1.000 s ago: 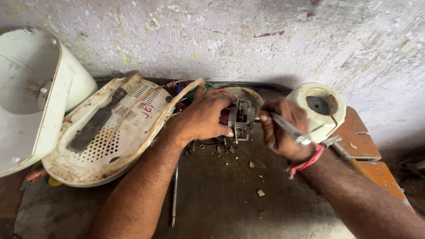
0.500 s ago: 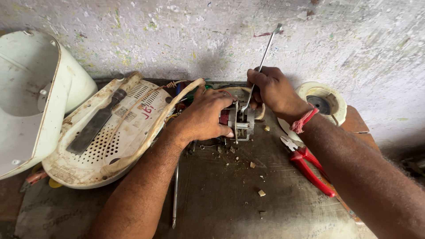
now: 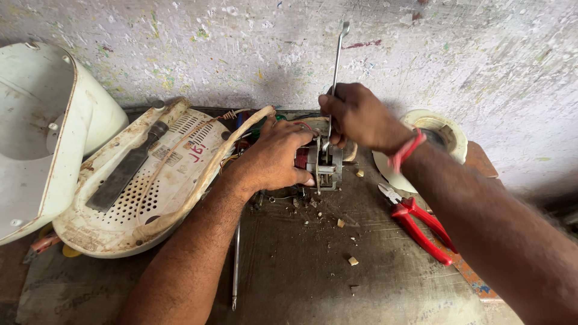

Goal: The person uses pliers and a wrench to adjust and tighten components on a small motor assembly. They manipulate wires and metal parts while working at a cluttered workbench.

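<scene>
My left hand (image 3: 274, 156) grips a small electric motor (image 3: 322, 164) that stands on a dark, dirty bench top (image 3: 313, 265) near the wall. My right hand (image 3: 358, 114) is closed around a thin metal spanner (image 3: 335, 72), held upright with its lower end down on the motor and its ring end up against the wall. Coloured wires (image 3: 253, 123) run from the motor toward the casing on the left.
A worn cream appliance base (image 3: 141, 180) lies tilted at the left, and a white housing (image 3: 42, 132) stands beyond it. Red-handled pliers (image 3: 418, 219) lie right of the motor. A round cream part (image 3: 436, 141) sits behind them. A thin rod (image 3: 235, 265) and crumbs lie on the bench.
My right hand swung from beside the motor to above it and raised the spanner upright. It has since shifted left. The left hand stayed on the motor. The red pliers came into view.
</scene>
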